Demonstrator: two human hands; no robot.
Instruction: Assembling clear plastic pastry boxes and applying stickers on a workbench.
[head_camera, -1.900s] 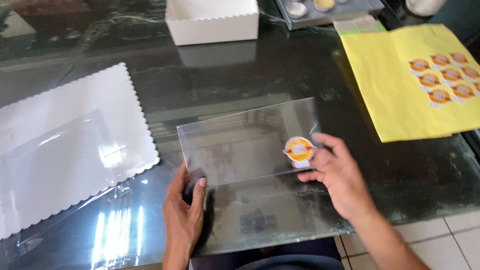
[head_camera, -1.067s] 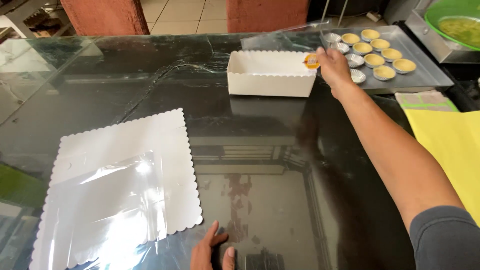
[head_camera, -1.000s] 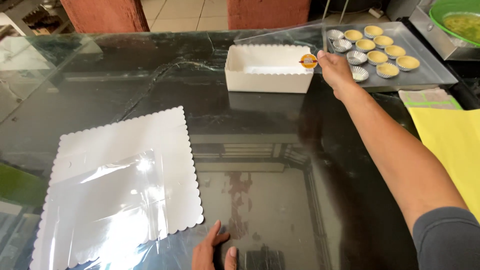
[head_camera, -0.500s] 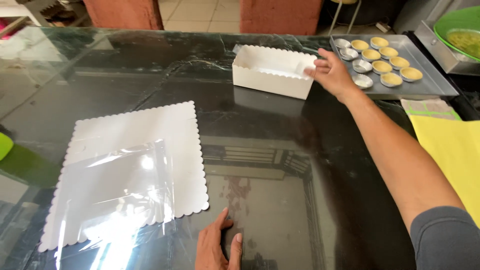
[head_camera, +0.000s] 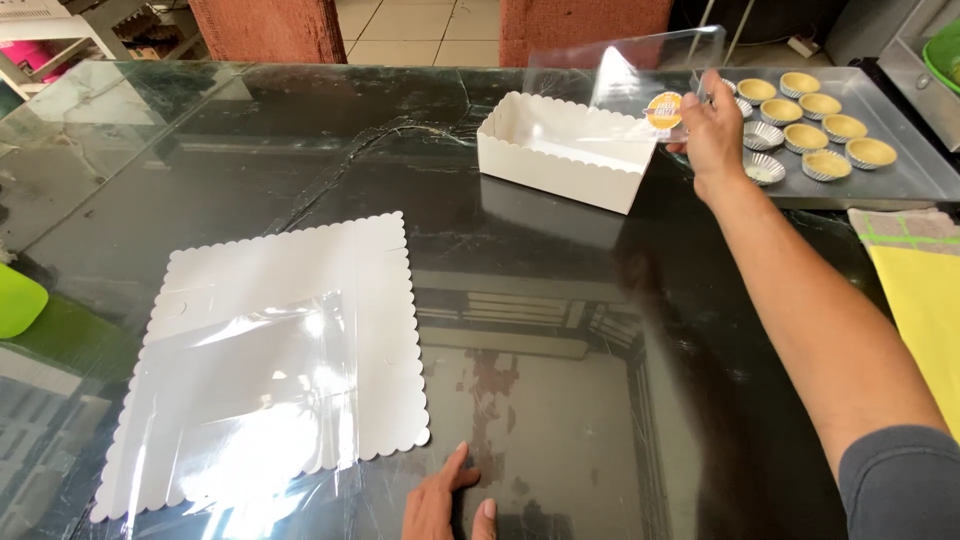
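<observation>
A dark glass-topped table (head_camera: 560, 330) fills the view, throwing back reflections, with tiled floor and brick-red pillars beyond its far edge. The right hand (head_camera: 712, 135) is stretched out to the far side, its fingers (head_camera: 700, 100) pinched closed on one end of a clear plastic lid (head_camera: 640, 70) that carries a round orange sticker (head_camera: 663, 110) just beside the fingertips. The lid hangs tilted in the air, its free end out past the fingertips and above the open white scalloped box (head_camera: 565, 150), not seated on it. Just behind the knuckles lies a metal tray (head_camera: 900, 180) of small tart shells (head_camera: 820, 135) in foil cups. The left hand (head_camera: 447, 505) rests flat on the glass at the near edge, fingers loosely spread and holding nothing; a white scalloped card (head_camera: 300, 300) with a clear film sheet (head_camera: 250, 400) over it lies just beyond its fingertips. The lid is thin and held at one end only, so it will likely flex and could slip from the pinch or come down askew, catching the box's wavy rim and shoving the light box across the slick glass. With no second hand near the box, nothing braces it. The wrist also sits close to the foil cups, and a careless sweep back could knock them.
</observation>
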